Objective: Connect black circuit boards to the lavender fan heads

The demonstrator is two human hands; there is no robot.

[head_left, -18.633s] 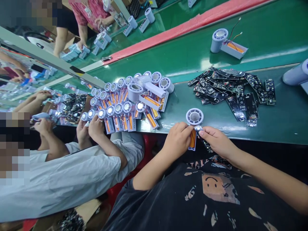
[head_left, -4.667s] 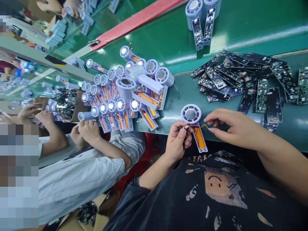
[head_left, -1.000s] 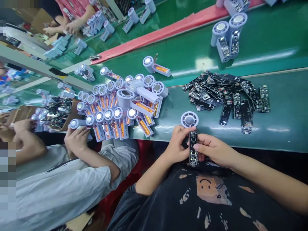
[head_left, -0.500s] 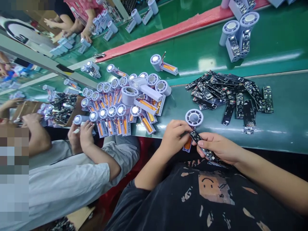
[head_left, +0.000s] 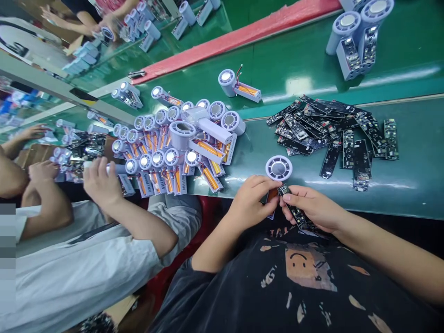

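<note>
My right hand (head_left: 310,206) grips a long black circuit board (head_left: 295,210), its far end tilted up toward my left fingers. My left hand (head_left: 254,200) is closed, thumb and index fingertips meeting at the board's upper end; what they pinch there is hidden. Just beyond my left fingertips is a pale lilac handheld fan (head_left: 279,168), round head up at the bench edge. Its open handle, with an orange battery, lies below and is mostly covered by my fingers. Right of the fan head, a heap of black circuit boards (head_left: 326,125) lies on the green bench.
Many open fans (head_left: 157,158) with orange batteries crowd the bench to my left. A single fan (head_left: 227,83) lies on the green belt (head_left: 298,60), and fans with boards fitted (head_left: 347,23) stand far right. A co-worker's hand (head_left: 103,182) moves close on the left.
My hands have shifted slightly, the left fingers now covering more of the fan's handle and the board tilting more steeply. The neighbour's hand has risen and moved left. The view has shifted a little.
</note>
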